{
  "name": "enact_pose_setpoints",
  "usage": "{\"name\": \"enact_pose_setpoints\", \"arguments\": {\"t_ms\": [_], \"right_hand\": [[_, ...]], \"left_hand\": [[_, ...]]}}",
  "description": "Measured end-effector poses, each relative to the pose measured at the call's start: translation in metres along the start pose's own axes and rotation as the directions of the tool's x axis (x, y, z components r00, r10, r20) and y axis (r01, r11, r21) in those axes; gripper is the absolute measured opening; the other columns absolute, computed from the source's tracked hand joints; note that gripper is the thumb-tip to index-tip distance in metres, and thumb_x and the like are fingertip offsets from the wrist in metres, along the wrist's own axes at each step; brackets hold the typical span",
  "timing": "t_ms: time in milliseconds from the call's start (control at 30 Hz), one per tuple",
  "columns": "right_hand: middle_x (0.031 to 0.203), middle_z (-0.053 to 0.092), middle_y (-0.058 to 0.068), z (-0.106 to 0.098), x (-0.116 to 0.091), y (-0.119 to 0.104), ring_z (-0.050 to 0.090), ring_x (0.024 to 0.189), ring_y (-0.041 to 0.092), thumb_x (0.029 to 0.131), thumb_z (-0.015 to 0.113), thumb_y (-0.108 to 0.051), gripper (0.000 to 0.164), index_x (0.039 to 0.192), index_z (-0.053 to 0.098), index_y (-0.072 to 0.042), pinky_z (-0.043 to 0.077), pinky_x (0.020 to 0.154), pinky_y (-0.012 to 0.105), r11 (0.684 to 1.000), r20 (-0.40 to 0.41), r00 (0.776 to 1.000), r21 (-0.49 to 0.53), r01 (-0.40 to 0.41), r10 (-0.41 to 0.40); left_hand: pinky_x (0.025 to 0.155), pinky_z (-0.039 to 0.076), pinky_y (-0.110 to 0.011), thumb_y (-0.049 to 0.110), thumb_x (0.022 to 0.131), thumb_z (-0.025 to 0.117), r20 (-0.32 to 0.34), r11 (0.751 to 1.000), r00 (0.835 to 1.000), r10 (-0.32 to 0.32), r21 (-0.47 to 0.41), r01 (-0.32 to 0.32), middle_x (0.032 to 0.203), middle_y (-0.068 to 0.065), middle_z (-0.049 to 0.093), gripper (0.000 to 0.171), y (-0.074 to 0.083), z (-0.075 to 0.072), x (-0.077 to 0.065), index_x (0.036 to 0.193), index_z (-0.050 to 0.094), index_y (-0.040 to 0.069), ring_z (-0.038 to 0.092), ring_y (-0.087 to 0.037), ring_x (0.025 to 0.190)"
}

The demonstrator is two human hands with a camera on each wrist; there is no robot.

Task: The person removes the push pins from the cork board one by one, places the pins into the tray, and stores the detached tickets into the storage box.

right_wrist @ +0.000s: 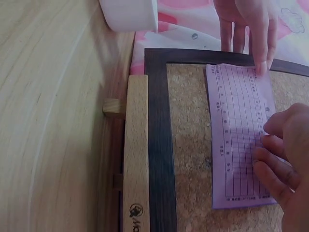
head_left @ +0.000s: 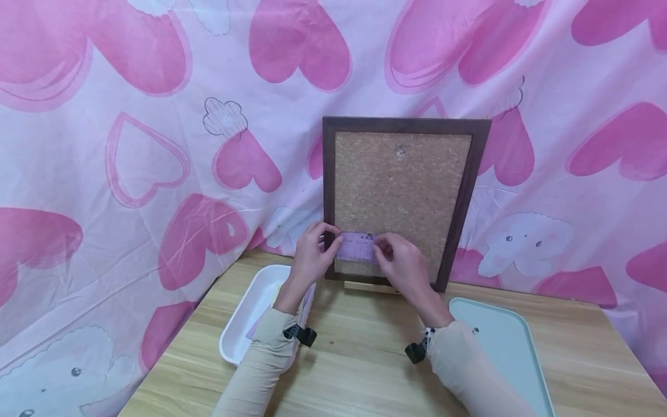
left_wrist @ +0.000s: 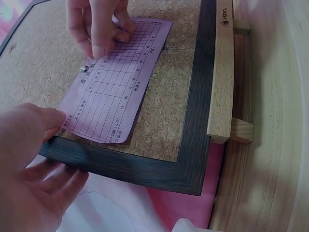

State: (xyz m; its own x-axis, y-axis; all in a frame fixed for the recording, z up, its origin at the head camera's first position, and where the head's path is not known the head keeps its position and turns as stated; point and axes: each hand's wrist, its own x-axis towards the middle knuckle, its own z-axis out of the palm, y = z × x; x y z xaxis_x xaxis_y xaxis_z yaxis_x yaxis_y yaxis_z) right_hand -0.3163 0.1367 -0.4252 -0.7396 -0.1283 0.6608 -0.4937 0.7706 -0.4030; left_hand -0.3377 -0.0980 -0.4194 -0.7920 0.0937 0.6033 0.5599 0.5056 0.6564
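A purple printed receipt slip (head_left: 356, 247) lies against the lower part of a dark-framed cork board (head_left: 398, 191). My left hand (head_left: 312, 252) holds the slip's left end with the thumb on the paper; its other fingers (left_wrist: 63, 181) reach past the frame's edge. At the slip's upper right, my right hand (head_left: 406, 263) has bent fingers (right_wrist: 277, 169) against the paper, seeming to pinch its edge. Whether a pin sits between those fingertips is hidden. A silver pushpin (left_wrist: 84, 69) shows at the slip's top edge.
Below the board runs a wooden stand (right_wrist: 136, 154). A white tray (head_left: 229, 336) holding paper slips stands at left, partly behind my forearm. On the right lies a pale green tray (head_left: 505, 341) with a small pin (head_left: 475, 330). More pins (head_left: 399, 150) cluster high on the cork.
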Motion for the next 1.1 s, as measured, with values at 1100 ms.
{"name": "enact_pose_setpoints", "arguments": {"t_ms": [1100], "right_hand": [[0.089,0.076,0.001,0.014,0.010,-0.011,0.069,0.074,0.014,0.100,0.078,-0.020,0.008,0.105,0.074,-0.015,0.057,0.062,0.033,1.000,-0.091,0.996,-0.010,-0.017,0.016]], "left_hand": [[0.085,0.066,-0.037,0.024,0.097,0.083,-0.134,0.998,0.991,-0.023,0.049,0.030,0.109,-0.004,0.074,0.013,0.002,0.011,0.002,0.095,0.076,0.013,0.074,-0.023,0.102]]}}
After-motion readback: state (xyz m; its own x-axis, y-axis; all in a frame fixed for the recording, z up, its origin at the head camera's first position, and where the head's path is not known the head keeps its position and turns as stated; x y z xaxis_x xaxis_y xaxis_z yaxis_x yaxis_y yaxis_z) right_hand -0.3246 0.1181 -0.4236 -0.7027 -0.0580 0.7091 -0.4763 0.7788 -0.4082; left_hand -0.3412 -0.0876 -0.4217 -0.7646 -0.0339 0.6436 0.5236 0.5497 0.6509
